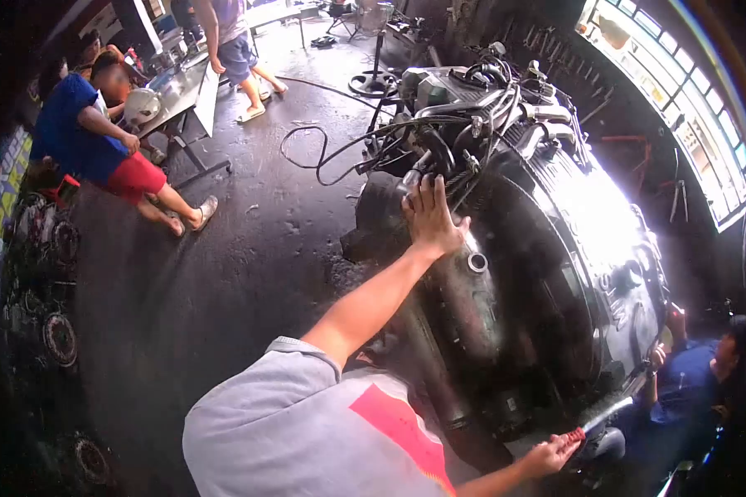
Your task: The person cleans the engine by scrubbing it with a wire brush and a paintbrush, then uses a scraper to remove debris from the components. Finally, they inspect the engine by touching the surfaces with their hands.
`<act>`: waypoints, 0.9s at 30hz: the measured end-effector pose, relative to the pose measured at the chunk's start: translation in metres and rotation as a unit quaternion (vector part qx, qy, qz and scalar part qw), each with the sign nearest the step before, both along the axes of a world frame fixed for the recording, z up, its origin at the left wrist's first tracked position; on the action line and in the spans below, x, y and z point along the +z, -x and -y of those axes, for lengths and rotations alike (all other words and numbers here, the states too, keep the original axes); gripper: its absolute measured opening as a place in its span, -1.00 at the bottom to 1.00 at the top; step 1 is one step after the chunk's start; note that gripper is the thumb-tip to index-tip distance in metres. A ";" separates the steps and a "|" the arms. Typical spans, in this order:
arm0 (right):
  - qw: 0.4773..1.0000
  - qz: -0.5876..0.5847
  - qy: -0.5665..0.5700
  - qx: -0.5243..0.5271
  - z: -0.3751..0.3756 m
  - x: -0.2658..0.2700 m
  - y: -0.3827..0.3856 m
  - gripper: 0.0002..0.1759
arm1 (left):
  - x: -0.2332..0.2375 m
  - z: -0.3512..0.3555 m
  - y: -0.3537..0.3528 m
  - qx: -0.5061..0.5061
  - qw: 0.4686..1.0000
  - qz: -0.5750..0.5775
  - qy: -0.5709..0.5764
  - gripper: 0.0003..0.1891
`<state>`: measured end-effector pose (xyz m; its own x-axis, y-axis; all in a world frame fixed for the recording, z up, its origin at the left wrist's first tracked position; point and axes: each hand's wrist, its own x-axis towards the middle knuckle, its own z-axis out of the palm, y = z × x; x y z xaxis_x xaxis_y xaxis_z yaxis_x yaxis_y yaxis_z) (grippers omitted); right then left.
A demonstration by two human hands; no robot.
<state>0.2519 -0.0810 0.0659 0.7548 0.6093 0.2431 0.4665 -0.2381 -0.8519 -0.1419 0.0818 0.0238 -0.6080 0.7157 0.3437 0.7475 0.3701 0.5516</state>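
A large dark engine (539, 282) with a shiny ribbed housing fills the middle and right. My left hand (433, 219) lies on a rounded part at its near left side, fingers spread, next to hoses and cables (464, 157). At the lower right, my right hand (551, 455) is closed around the red grip of a long silver wrench (605, 412). The wrench's far end reaches the engine's lower right edge, where its head is hard to make out.
A co-worker in a blue shirt (688, 377) crouches at the right with hands near the engine. At upper left, a person in red shorts (137, 178) stands by a table (178, 95). Wheels and parts (60, 340) line the left wall. A black cable (307, 161) loops over the floor.
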 end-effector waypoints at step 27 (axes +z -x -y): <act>0.904 0.377 0.043 0.195 -0.053 0.026 -0.068 -0.80 | 0.013 -0.014 -0.015 0.144 0.984 0.054 0.095 -0.13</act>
<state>0.3201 -0.0284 0.0916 0.1174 0.8344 0.5385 0.9697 0.0206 -0.2434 -0.1273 0.0959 0.0366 -0.8206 0.5533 0.1430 0.5373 0.6617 0.5230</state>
